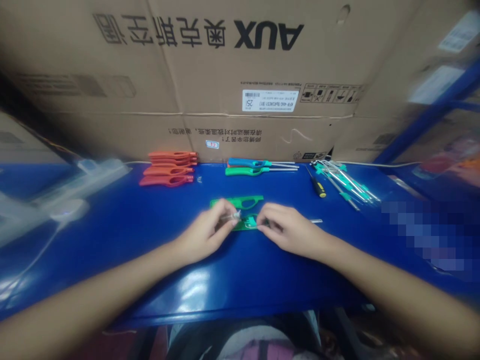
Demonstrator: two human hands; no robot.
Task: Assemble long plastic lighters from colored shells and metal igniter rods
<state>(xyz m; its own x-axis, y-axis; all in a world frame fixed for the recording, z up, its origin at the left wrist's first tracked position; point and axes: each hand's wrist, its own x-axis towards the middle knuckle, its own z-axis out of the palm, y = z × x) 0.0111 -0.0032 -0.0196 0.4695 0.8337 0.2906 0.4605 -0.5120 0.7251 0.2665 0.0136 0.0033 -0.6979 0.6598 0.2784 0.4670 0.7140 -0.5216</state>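
Observation:
My left hand (210,227) is closed in a pinch on a small silvery metal part (233,216) at the middle of the blue table (240,270). My right hand (288,230) is closed too, its fingers pressing on a green plastic lighter shell (249,222) with a thin metal tube (316,220) sticking out to the right. A second green shell half (237,202) lies just behind both hands.
At the back edge lie a stack of orange shells (170,169), a blue and a green long lighter (255,167), a black-and-yellow screwdriver (317,184) and several teal-ended metal tubes (347,184). Clear plastic bags (56,200) lie left. A large cardboard box (232,75) walls the back.

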